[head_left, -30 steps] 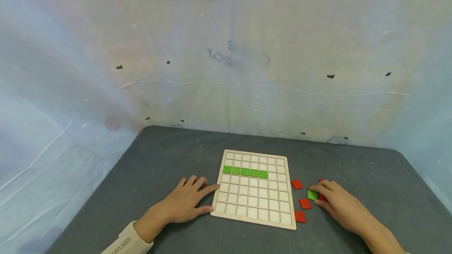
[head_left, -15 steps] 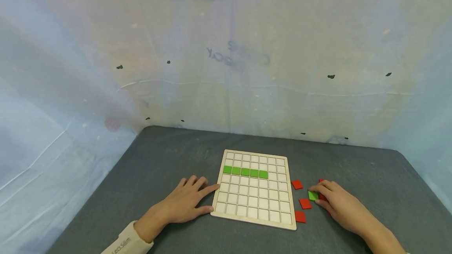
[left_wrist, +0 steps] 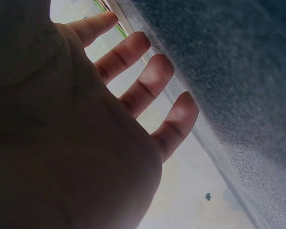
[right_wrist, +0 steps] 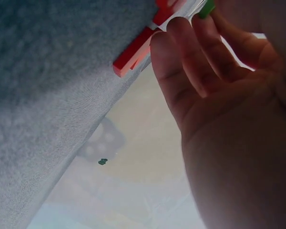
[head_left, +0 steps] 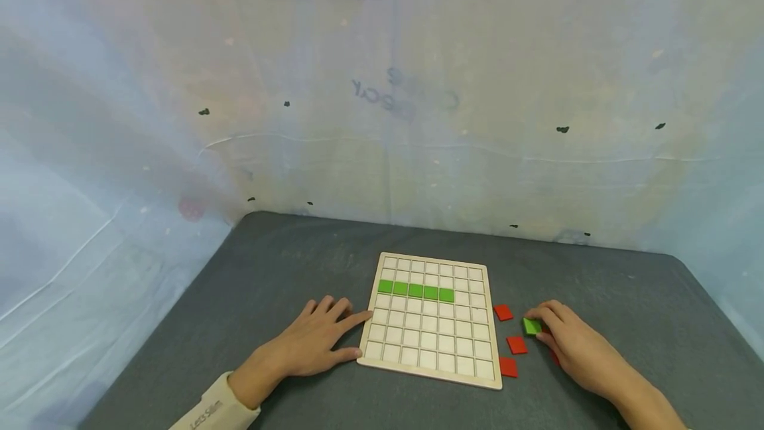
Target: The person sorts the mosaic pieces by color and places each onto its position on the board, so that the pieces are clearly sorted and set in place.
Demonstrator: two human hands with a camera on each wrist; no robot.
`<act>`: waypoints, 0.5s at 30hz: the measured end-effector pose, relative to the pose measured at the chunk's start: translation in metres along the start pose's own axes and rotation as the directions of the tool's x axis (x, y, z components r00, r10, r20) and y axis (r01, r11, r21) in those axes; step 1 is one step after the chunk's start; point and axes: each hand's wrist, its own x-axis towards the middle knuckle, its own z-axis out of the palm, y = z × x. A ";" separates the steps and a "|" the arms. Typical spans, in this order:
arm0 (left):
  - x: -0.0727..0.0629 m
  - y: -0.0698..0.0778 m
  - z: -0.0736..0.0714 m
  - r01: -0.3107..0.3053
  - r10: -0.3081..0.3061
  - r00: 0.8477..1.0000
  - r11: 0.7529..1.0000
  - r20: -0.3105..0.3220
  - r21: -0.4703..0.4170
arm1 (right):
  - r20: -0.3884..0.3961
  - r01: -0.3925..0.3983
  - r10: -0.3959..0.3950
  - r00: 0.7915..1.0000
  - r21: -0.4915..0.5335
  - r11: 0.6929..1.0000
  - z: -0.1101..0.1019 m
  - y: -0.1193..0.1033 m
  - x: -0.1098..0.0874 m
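A pale wooden grid board (head_left: pixel 430 375) lies flat on the dark table. Along its third row from the back runs a line of several green square tiles (head_left: pixel 416 290). My left hand (head_left: pixel 314 342) rests at the board's left edge, fingers spread, index fingertip and thumb against the frame. To the right of the board, my right hand (head_left: pixel 570 338) pinches one green tile (head_left: pixel 532 326) between thumb and fingers. In the right wrist view that green tile (right_wrist: pixel 207 8) shows at the fingertips, and red tiles (right_wrist: pixel 133 53) lie on the cloth beside the fingers, partly hidden in the head view.
Three loose red tiles, a back one (head_left: pixel 503 312), a middle one (head_left: pixel 516 345) and a front one (head_left: pixel 509 367), lie between the board and my right hand. A pale sheet (head_left: pixel 382 151) hangs behind the dark table (head_left: pixel 298 251).
The right hand has shifted slightly with the green tile, which now looks raised and tilted. More of the red tiles behind it are covered by the hand. The left hand stays at the board.
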 end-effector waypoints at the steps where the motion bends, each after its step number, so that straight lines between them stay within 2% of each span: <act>1: 0.000 0.000 0.000 0.001 -0.001 1.000 1.000 0.000 0.000 | 0.004 -0.005 0.005 1.000 0.003 1.000 0.000 0.000 0.000; 7: 0.001 0.000 0.000 0.000 0.000 1.000 1.000 -0.005 -0.003 | 0.023 -0.030 0.030 0.999 0.009 1.000 -0.002 0.001 0.001; 15: 0.000 -0.003 0.004 -0.024 0.025 0.999 1.000 -0.036 0.010 | -0.002 0.007 -0.007 1.000 -0.001 1.000 0.000 0.002 -0.001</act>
